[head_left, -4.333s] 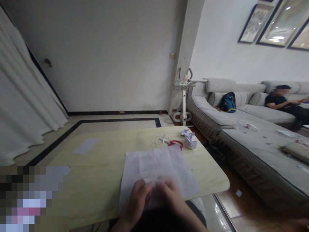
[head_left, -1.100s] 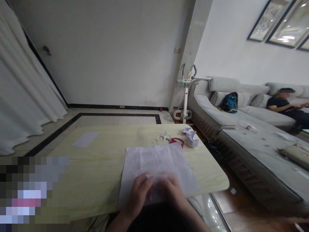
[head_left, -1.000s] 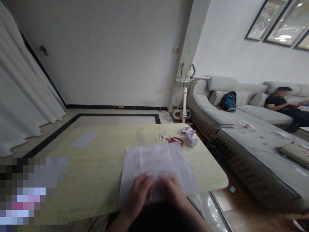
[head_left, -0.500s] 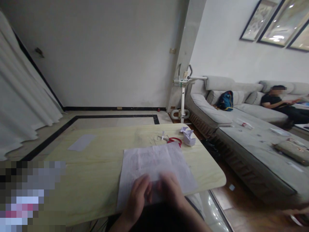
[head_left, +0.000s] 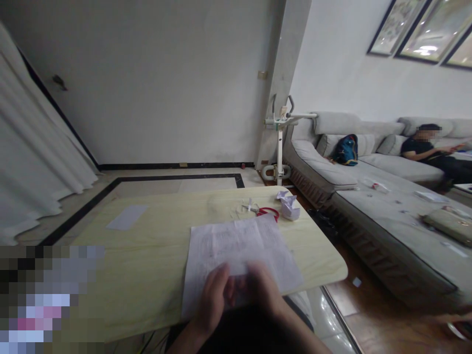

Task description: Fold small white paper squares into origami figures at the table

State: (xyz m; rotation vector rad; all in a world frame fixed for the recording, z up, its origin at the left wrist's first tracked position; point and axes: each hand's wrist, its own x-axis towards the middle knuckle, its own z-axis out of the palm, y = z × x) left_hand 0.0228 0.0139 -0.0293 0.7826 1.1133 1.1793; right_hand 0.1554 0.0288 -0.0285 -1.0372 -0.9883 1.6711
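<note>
Both half-curled, my left hand (head_left: 214,297) and right hand (head_left: 266,291) hover over the creased white paper sheet (head_left: 236,244), already spread at the pale-yellow, wood-grained tabletop's (head_left: 147,280) near edge; any grip, or what remains, I cannot tell.

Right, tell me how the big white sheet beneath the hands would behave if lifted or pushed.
The big white sheet would probably flop if lifted by one edge, since it looks thin and creased. It may slide readily when pushed, lying fairly flat on the table.
</note>
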